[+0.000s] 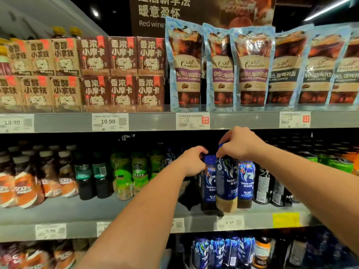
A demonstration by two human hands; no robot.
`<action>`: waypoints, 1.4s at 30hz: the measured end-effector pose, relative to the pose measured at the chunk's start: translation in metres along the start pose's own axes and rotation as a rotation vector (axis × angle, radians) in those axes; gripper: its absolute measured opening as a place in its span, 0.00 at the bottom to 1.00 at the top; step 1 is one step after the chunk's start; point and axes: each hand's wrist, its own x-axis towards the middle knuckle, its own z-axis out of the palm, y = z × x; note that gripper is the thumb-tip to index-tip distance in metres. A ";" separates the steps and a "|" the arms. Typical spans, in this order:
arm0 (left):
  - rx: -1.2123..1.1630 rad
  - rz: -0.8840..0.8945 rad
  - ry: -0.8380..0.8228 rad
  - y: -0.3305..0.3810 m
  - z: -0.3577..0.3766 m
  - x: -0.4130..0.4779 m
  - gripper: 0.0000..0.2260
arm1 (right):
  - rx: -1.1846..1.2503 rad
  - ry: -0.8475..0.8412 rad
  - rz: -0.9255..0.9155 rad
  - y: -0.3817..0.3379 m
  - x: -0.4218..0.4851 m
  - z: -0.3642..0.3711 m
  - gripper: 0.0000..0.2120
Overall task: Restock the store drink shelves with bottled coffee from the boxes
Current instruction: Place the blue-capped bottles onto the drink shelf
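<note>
The left hand [192,162] closes its fingers [202,152] on the cap of a blue Luckin coffee bottle [210,179] standing on the middle shelf [136,224]. Just right of it, the right hand [240,142] pinches the cap of a second Luckin bottle [226,183], whose base hangs at the shelf's front lip. A third blue bottle [246,181] stands just right of those fingertips. So three blue bottles show in this row, two of them gripped. Full and stiff, each probably feels fairly heavy, its sleeve likely slick; the ridged cap or neck seems the surest hold.
</note>
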 end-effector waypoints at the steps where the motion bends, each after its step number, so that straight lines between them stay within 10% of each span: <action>1: -0.031 0.003 0.010 -0.001 -0.003 -0.003 0.22 | 0.002 0.003 -0.004 -0.006 -0.002 -0.002 0.11; 8: -0.251 -0.009 -0.154 -0.017 -0.018 -0.044 0.22 | 0.063 0.039 -0.040 -0.038 -0.008 0.028 0.15; 17: -0.143 -0.067 0.086 -0.064 -0.015 -0.053 0.26 | 0.209 0.099 -0.030 -0.058 -0.009 0.075 0.26; 22: -0.230 -0.108 0.161 -0.087 0.001 -0.046 0.23 | 0.352 0.215 0.070 -0.029 -0.034 0.115 0.11; 42: -0.471 -0.319 0.227 -0.138 0.057 -0.034 0.24 | 0.165 -0.031 0.049 -0.015 -0.057 0.212 0.10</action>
